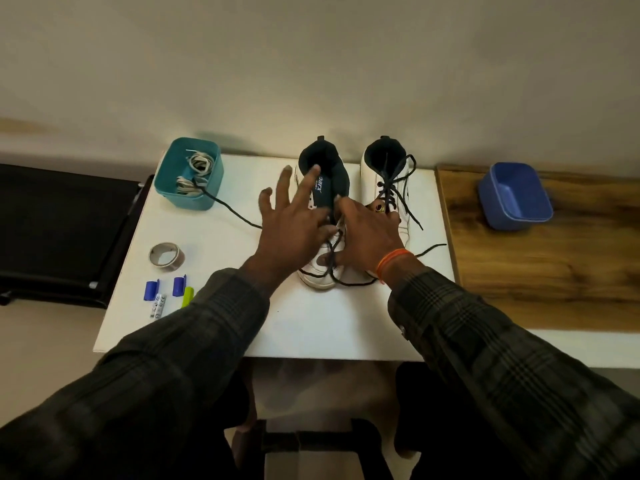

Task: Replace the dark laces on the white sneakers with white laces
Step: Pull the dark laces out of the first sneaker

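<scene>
Presently, item by item, reckoned from my own two hands.

Left hand (294, 220): fingers spread wide and straight, palm low over the left white high-top sneaker with dark collar and tongue (323, 216); fingertips reach toward its collar. Whether the thumb pinches anything I cannot tell.

Right hand (370, 233): laid over the gap between the two shoes, fingers bent down at the left sneaker's eyelets, where a pale lace end shows; the exact grip is hidden. An orange thread band (391, 263) circles this wrist.

Right white high-top sneaker (389, 188): just beyond my right hand, upright, dark lace (394, 192) crossed through its upper eyelets, ends trailing toward the right.

Loose dark lace (228, 209): runs from under my left hand out leftward into the teal plastic tub (188, 192).

White laces, coiled (197, 171): inside that tub, well left of my left hand.

Grey tape roll (167, 257): left of my left wrist.

Two blue caps (165, 287), a yellow-green marker (187, 296) and a small white printed tube (158, 305): beside my left sleeve.

White board (311, 327): under both hands, bearing all above.

Blue plastic tray (516, 197): far right of my right hand, on the wood-grain tabletop (540, 271).
</scene>
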